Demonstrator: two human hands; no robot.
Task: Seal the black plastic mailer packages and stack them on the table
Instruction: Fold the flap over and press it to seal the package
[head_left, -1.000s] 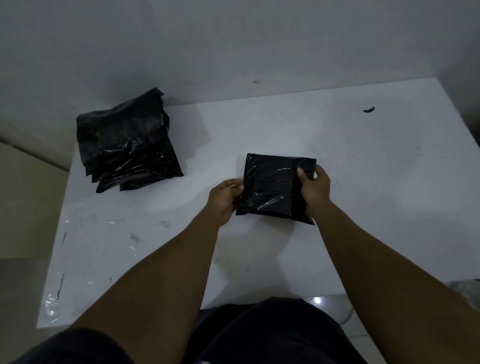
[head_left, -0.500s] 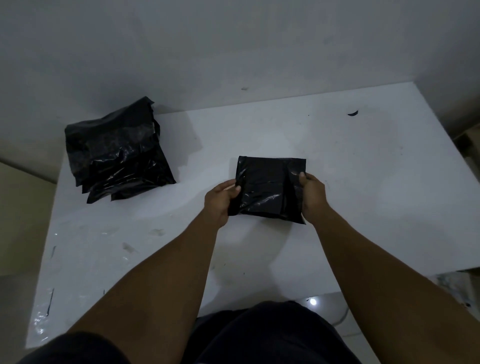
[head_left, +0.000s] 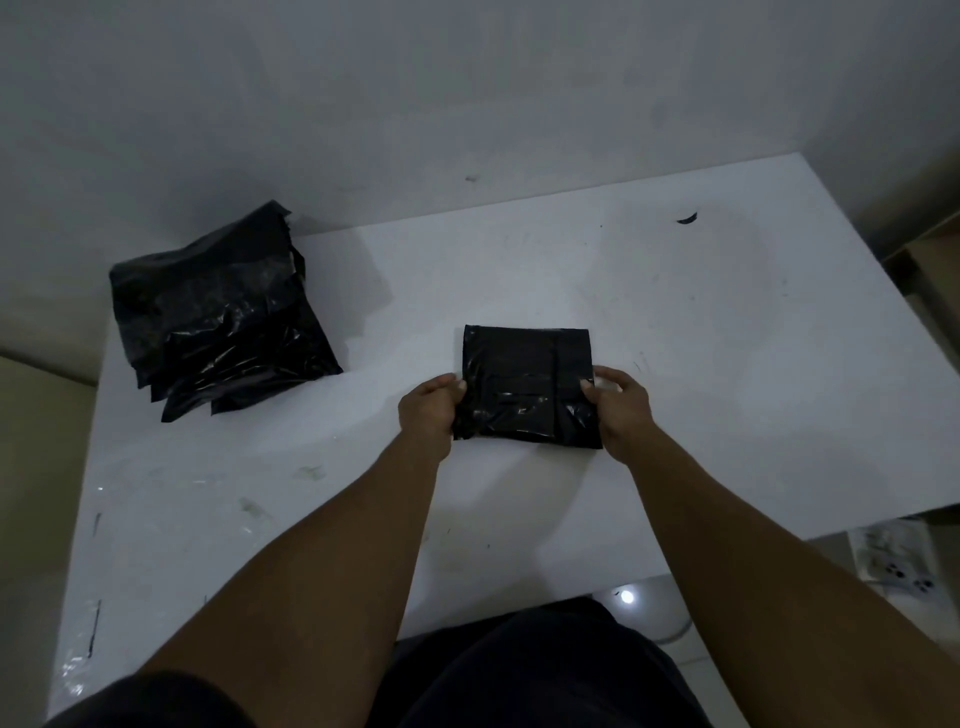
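The white bench (head_left: 675, 364) carries a slumped stack of black mailers (head_left: 218, 322) at its far left corner, glossy and creased, some edges fanned out toward the near side. A single black mailer package (head_left: 524, 384), folded to a flat square, sits near the middle of the bench; whether it touches the surface cannot be told. The left grip (head_left: 428, 413) pinches its left edge and the right grip (head_left: 621, 410) its right edge, thumbs on top, while a small black scrap (head_left: 687, 218) lies toward the far right corner.
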